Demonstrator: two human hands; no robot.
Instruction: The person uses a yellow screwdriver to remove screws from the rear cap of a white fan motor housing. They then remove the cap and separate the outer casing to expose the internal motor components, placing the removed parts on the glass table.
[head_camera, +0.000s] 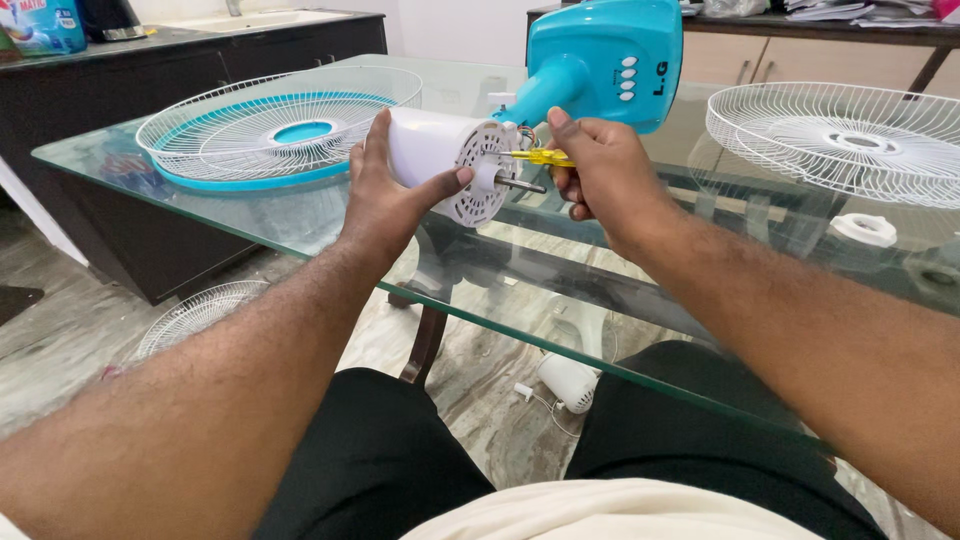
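Fingers of the left hand (385, 195) clasp the white motor housing (440, 160); right hand (600, 170) fingers pinch a yellow screwdriver (538, 157).

Screwdriver (541, 157) tip behind motor housing (440, 150)

Left hand (385, 195): wrapped around the white motor housing (440, 150) of a turquoise table fan (600, 60), thumb on its vented face beside the bare metal shaft (522, 184). Right hand (600, 170): closed in a grip on a yellow-handled screwdriver (540, 157), tip set against the housing face. Glass surface (300, 225): carries a white wire grille with turquoise rim (275, 130) at left, a second white wire grille (850, 140) at right, and a white round nut (864, 229) near it. Floor: white plug and cord (560, 385), seen through the glass.
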